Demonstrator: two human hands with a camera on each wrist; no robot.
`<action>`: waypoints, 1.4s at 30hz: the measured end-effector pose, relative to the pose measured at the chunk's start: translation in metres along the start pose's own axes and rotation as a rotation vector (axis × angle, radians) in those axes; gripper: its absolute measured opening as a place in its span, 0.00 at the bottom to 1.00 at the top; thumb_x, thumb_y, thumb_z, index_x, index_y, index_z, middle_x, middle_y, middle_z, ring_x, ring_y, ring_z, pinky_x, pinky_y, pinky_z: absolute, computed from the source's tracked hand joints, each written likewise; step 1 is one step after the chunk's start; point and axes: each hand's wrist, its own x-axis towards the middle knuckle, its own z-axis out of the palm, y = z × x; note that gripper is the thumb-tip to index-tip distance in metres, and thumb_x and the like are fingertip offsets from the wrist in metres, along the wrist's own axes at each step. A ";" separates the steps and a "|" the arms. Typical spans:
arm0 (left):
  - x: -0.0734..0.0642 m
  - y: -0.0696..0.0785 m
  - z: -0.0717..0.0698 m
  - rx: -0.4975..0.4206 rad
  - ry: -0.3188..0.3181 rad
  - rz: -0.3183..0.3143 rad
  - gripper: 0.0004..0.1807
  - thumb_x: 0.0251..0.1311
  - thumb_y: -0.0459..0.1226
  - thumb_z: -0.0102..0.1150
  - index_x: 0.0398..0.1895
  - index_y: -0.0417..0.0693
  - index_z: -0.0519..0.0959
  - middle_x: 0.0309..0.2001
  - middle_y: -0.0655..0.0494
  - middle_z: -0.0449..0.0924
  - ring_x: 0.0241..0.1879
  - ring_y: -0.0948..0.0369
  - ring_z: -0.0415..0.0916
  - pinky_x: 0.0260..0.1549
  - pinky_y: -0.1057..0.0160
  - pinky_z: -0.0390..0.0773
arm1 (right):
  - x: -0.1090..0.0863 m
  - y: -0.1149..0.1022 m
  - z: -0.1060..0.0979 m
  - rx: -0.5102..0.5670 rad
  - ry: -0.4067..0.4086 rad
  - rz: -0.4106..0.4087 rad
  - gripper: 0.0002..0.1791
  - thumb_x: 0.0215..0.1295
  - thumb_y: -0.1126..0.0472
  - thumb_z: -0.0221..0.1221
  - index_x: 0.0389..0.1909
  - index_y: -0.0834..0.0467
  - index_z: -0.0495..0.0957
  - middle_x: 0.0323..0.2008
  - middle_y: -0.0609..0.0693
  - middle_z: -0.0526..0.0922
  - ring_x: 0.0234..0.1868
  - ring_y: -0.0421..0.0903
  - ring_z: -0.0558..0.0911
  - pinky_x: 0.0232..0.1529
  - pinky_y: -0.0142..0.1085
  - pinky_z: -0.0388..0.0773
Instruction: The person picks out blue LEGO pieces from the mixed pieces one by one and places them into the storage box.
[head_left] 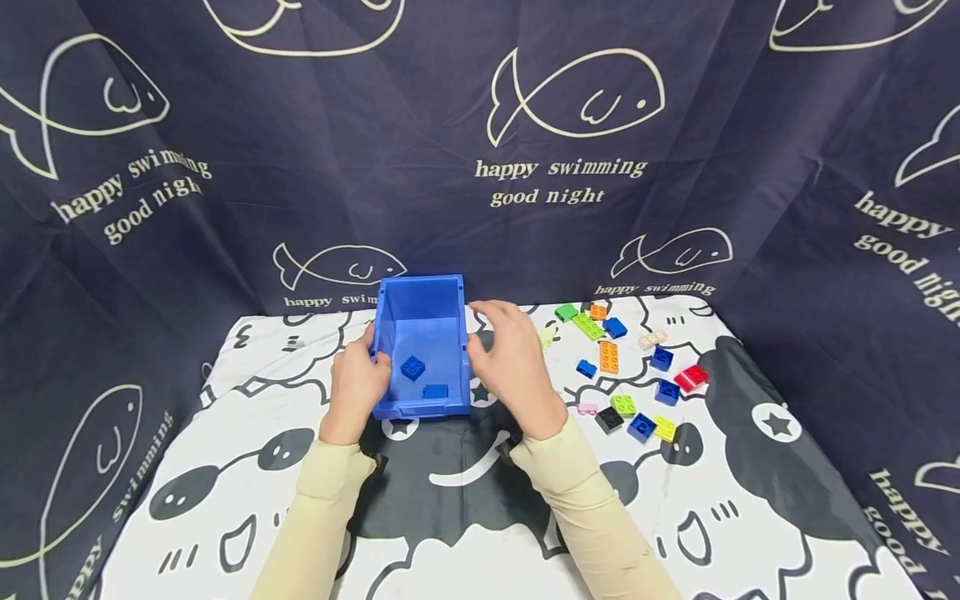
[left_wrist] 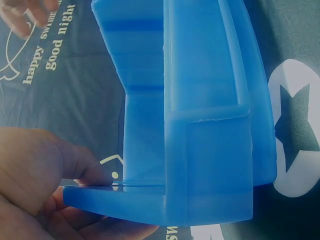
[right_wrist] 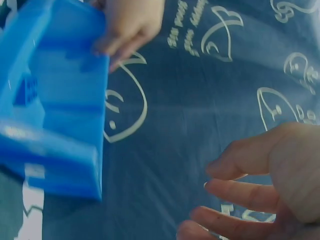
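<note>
A blue plastic bin stands in front of me with its open side showing. Its left wall is pinched by my left hand, thumb inside and fingers outside, as the left wrist view also shows along the wall. Two blue bricks lie inside: a square one and another near the front. My right hand is beside the bin's right wall; in the right wrist view its fingers are spread and relaxed, apart from the bin, with nothing in them.
Loose bricks are scattered on the right of the patterned cloth, among them an orange one, a red one, a black one and several blue ones. A dark fish-print curtain hangs close behind the bin.
</note>
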 end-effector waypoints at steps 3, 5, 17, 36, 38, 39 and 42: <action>0.000 0.000 0.000 -0.002 0.001 -0.003 0.33 0.64 0.34 0.53 0.74 0.39 0.69 0.62 0.29 0.77 0.50 0.30 0.81 0.46 0.35 0.77 | 0.004 0.011 -0.010 -0.011 -0.003 0.069 0.24 0.62 0.63 0.64 0.60 0.60 0.82 0.58 0.61 0.83 0.61 0.60 0.79 0.63 0.54 0.72; 0.000 0.000 0.000 -0.002 0.000 -0.006 0.33 0.64 0.34 0.53 0.74 0.38 0.69 0.62 0.30 0.77 0.51 0.30 0.81 0.47 0.35 0.77 | 0.006 0.019 -0.017 -0.016 0.004 0.106 0.24 0.62 0.63 0.63 0.60 0.60 0.82 0.59 0.61 0.83 0.61 0.61 0.79 0.62 0.54 0.72; 0.000 0.000 0.002 0.003 0.003 -0.004 0.33 0.64 0.34 0.53 0.74 0.38 0.69 0.62 0.30 0.77 0.51 0.31 0.81 0.46 0.35 0.78 | 0.016 0.086 -0.037 -0.089 -0.013 0.377 0.25 0.60 0.61 0.60 0.60 0.61 0.82 0.55 0.67 0.83 0.57 0.69 0.79 0.56 0.60 0.73; 0.000 -0.002 0.003 -0.002 0.003 0.004 0.33 0.65 0.34 0.53 0.75 0.38 0.69 0.62 0.30 0.77 0.52 0.31 0.81 0.47 0.35 0.78 | 0.007 0.161 -0.043 -0.191 -0.357 0.648 0.27 0.59 0.56 0.57 0.58 0.62 0.83 0.60 0.67 0.81 0.60 0.70 0.77 0.58 0.59 0.73; -0.001 -0.002 0.003 -0.002 0.003 0.006 0.33 0.64 0.34 0.53 0.74 0.38 0.69 0.62 0.30 0.77 0.51 0.31 0.81 0.47 0.35 0.78 | 0.006 0.166 -0.040 -0.193 -0.383 0.676 0.26 0.59 0.56 0.58 0.58 0.60 0.84 0.59 0.66 0.81 0.57 0.68 0.79 0.56 0.58 0.74; -0.001 -0.002 0.003 -0.003 0.003 0.005 0.33 0.64 0.34 0.53 0.74 0.38 0.69 0.62 0.30 0.77 0.51 0.31 0.81 0.47 0.36 0.78 | 0.005 0.168 -0.039 -0.194 -0.391 0.685 0.25 0.59 0.56 0.58 0.57 0.60 0.84 0.59 0.66 0.82 0.55 0.67 0.79 0.55 0.58 0.75; -0.001 0.000 0.002 0.002 0.000 0.001 0.33 0.64 0.34 0.53 0.75 0.38 0.69 0.62 0.30 0.76 0.51 0.31 0.81 0.47 0.36 0.78 | 0.004 0.171 -0.038 -0.199 -0.422 0.719 0.25 0.60 0.54 0.60 0.57 0.59 0.84 0.58 0.66 0.82 0.53 0.65 0.80 0.54 0.56 0.75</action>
